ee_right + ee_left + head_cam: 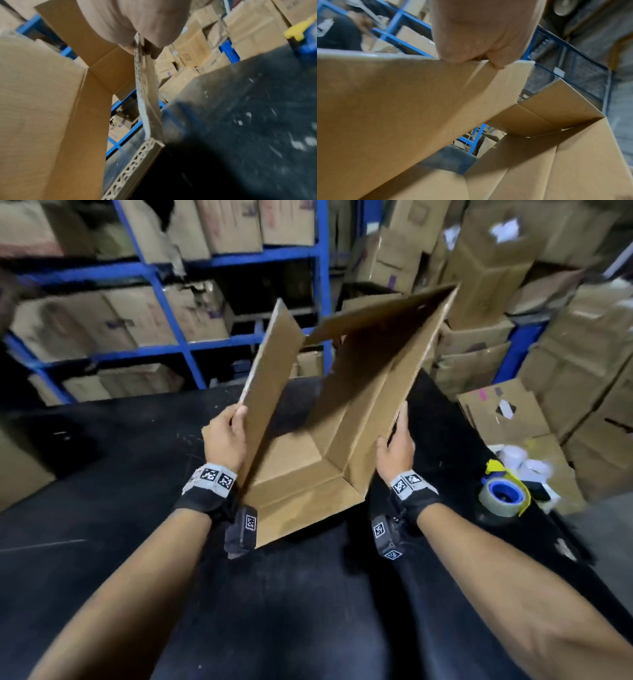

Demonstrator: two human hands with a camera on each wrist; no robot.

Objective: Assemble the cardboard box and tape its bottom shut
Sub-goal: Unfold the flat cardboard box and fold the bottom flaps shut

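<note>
Left hand and right hand each grasp an opposite panel edge of the cardboard box, forearms extended toward 12 o'clock.

Cardboard box on table between both hands, tape roll right, shelving seemingly behind

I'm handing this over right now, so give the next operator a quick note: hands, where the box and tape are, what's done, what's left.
Left hand grips the left panel edge of the cardboard box; right hand grips the right panel edge.
The box is held over the black table, partly spread open, flaps loose.
Tape roll sits on the table to the right, untouched.
Done: box picked up and opening.
Left: square it up, fold the bottom flaps, tape the seam.
</note>
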